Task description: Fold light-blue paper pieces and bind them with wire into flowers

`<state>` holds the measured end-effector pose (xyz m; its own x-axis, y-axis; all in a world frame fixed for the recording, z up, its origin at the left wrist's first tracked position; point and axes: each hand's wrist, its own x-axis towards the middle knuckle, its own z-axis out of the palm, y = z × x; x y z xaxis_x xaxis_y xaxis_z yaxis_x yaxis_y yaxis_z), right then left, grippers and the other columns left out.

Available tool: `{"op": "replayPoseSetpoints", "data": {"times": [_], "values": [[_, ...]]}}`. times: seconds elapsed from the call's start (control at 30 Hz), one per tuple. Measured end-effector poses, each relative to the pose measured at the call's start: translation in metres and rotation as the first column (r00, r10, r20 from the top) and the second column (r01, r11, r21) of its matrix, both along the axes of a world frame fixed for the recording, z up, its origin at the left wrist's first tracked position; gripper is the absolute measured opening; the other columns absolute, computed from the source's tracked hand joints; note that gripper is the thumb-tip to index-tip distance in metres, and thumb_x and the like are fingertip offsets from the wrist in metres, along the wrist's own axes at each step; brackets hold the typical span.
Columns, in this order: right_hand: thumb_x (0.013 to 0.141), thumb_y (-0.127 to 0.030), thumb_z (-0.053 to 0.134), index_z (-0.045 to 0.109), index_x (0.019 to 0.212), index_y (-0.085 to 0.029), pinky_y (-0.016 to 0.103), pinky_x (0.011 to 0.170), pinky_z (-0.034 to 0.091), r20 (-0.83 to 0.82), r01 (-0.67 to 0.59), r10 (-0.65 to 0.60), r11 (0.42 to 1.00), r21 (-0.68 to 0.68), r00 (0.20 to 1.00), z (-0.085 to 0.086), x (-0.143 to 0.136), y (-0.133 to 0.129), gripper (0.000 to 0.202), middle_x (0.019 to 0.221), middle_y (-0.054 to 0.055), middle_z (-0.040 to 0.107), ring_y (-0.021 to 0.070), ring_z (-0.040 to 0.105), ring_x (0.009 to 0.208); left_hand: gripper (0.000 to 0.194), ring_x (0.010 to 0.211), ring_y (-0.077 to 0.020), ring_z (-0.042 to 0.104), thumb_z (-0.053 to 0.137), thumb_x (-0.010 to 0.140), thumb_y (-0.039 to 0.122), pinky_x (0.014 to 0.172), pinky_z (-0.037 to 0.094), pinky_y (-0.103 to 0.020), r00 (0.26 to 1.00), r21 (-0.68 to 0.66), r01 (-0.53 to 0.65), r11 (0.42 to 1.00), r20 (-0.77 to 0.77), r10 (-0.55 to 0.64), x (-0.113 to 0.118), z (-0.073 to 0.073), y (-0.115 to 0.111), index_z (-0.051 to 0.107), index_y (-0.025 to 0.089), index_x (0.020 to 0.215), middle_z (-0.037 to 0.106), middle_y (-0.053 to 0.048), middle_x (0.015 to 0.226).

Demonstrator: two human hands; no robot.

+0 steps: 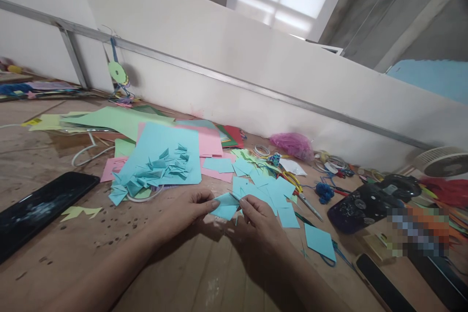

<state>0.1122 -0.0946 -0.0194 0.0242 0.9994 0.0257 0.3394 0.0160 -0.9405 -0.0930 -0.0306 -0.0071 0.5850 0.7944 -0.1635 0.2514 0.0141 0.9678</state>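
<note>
A small light-blue piece of paper (224, 207) is held up between both hands above the near edge of the table. My left hand (195, 207) pinches its left side between thumb and fingers. The fingers of my right hand (258, 217) are closed at its right side, where a thin dark sliver shows by the fingertips; I cannot make out what that is. Just beyond lie several loose light-blue paper squares (281, 192). Folded light-blue paper pieces (168, 165) are heaped on a larger blue sheet (161, 134) to the left.
A black phone (47, 207) lies at the left. Scissors (309, 204), a blue yarn ball (324, 193) and a dark bottle-like container (358, 204) are on the right. Coloured sheets (120, 119) and a pink plastic bag (292, 144) lie along the white partition (219, 87).
</note>
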Motion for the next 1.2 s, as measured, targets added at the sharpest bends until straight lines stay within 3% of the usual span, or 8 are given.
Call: {"op": "replayPoseSetpoints", "data": {"times": [0.17,0.47,0.87,1.0,1.1,1.2], "values": [[0.087,-0.049,0.052,0.058,0.073,-0.02,0.029,0.056,0.038,-0.029,0.005,-0.005,1.0,0.01,1.0,0.0,-0.001,-0.001,0.033,0.061,0.0,0.048,0.0163,0.046,0.06,0.038,0.049,-0.0123,0.039,0.059,0.079,0.052,0.049,0.024,-0.027,0.998,0.043,0.004,0.999,-0.056,-0.001,0.001,0.002,0.0,0.059,0.018,0.065,0.045,0.004,0.052],[0.083,-0.04,0.058,0.059,0.071,-0.021,0.026,0.052,0.035,-0.041,-0.016,0.018,0.999,0.048,0.999,-0.006,-0.001,0.0,0.022,0.058,-0.001,0.049,0.0146,0.047,0.057,0.035,0.048,-0.0113,0.038,0.06,0.078,0.05,0.048,0.024,-0.026,0.999,-0.009,0.034,0.999,0.019,-0.034,0.002,0.002,-0.002,0.055,0.019,0.062,0.045,0.005,0.05],[0.085,-0.042,0.054,0.058,0.07,-0.02,0.025,0.055,0.037,-0.038,0.084,-0.081,0.994,0.075,0.996,-0.008,-0.001,0.001,0.027,0.061,-0.001,0.053,0.0149,0.049,0.06,0.036,0.046,-0.0108,0.034,0.061,0.077,0.051,0.046,0.02,-0.026,1.0,-0.023,0.018,1.0,0.019,-0.017,0.002,-0.004,0.0,0.058,0.018,0.063,0.042,0.006,0.05],[0.084,-0.041,0.055,0.06,0.079,-0.02,0.025,0.058,0.039,0.149,0.111,-0.129,0.986,0.126,0.98,-0.016,0.005,0.004,0.023,0.069,0.0,0.057,0.015,0.05,0.063,0.034,0.047,-0.0121,0.036,0.059,0.079,0.048,0.048,0.023,-0.026,0.999,0.109,-0.046,0.993,-0.009,0.048,0.003,0.004,-0.001,0.057,0.02,0.06,0.044,0.005,0.049],[0.078,-0.038,0.063,0.064,0.084,-0.021,0.027,0.064,0.039,0.425,0.098,-0.207,0.96,0.264,0.881,-0.022,0.016,0.007,0.017,0.082,0.004,0.063,0.0185,0.055,0.074,0.037,0.05,-0.0126,0.038,0.057,0.08,0.045,0.051,0.028,-0.025,0.994,0.245,-0.11,0.963,0.004,0.113,0.005,0.007,-0.002,0.05,0.021,0.053,0.043,0.006,0.05],[0.084,-0.034,0.057,0.067,0.094,-0.023,0.03,0.071,0.042,0.495,0.135,-0.243,0.96,0.244,0.834,-0.021,0.029,0.012,0.018,0.093,0.007,0.064,0.0218,0.058,0.083,0.034,0.056,-0.0138,0.045,0.055,0.082,0.043,0.055,0.033,-0.024,0.989,0.358,-0.138,0.923,-0.001,0.148,0.006,0.004,-0.002,0.057,0.02,0.057,0.047,0.005,0.054]]}}
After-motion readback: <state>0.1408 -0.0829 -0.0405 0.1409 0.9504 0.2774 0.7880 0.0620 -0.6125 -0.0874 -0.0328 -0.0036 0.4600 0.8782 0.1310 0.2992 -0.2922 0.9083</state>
